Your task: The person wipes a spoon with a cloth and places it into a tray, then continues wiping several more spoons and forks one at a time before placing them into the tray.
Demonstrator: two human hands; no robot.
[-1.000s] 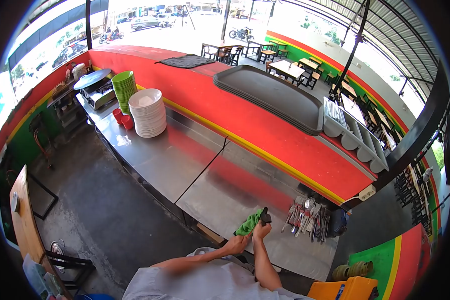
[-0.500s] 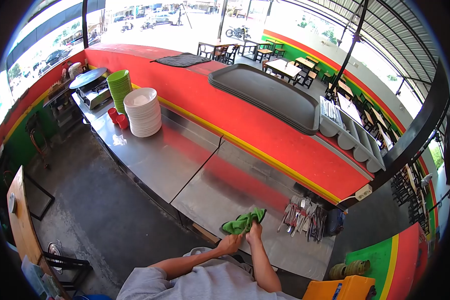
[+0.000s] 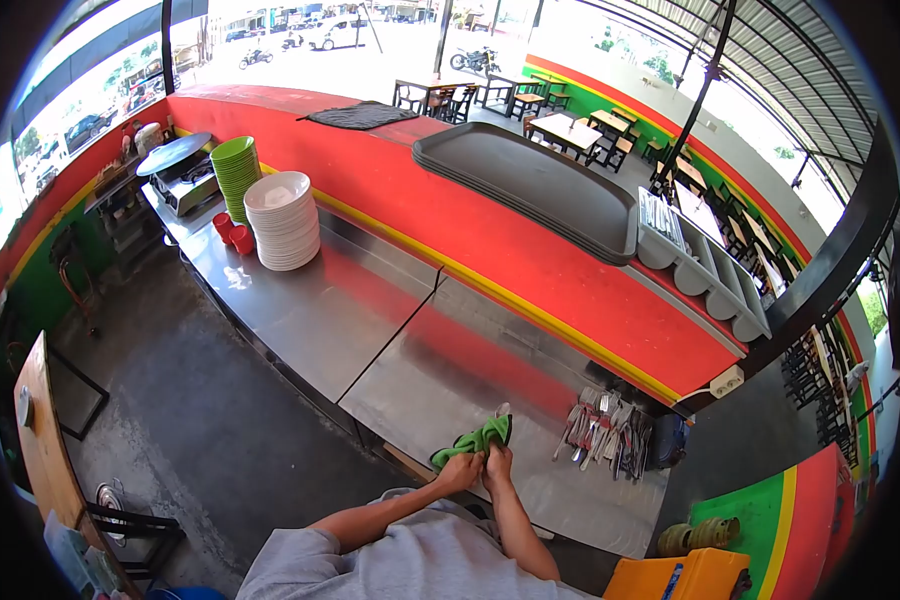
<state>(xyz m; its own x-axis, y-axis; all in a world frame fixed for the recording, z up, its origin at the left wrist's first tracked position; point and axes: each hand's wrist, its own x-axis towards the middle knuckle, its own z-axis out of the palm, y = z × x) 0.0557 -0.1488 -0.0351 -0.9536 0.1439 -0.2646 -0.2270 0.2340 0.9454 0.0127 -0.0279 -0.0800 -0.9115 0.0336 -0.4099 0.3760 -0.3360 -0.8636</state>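
Note:
Close to the counter's front edge, both my hands are closed on a green cloth [image 3: 478, 440] with a dark border. My left hand [image 3: 459, 472] grips its lower part, and my right hand [image 3: 497, 466] is beside it, nearly touching. A small pale tip, perhaps of a utensil, sticks out above the cloth; what else is inside is hidden. To the right, a pile of cutlery [image 3: 607, 434] with metal and some red handles lies on the steel counter [image 3: 410, 385].
White plates [image 3: 284, 225], green bowls [image 3: 235, 180] and red cups [image 3: 240, 238] stand on the counter's left part. Dark trays [image 3: 525, 190] and a grey cutlery holder [image 3: 705, 270] rest on the red ledge. An orange box [image 3: 680, 578] is at lower right.
Both hands and the cloth have shifted slightly left. My hands are closer together, and a pale tip now shows above the cloth.

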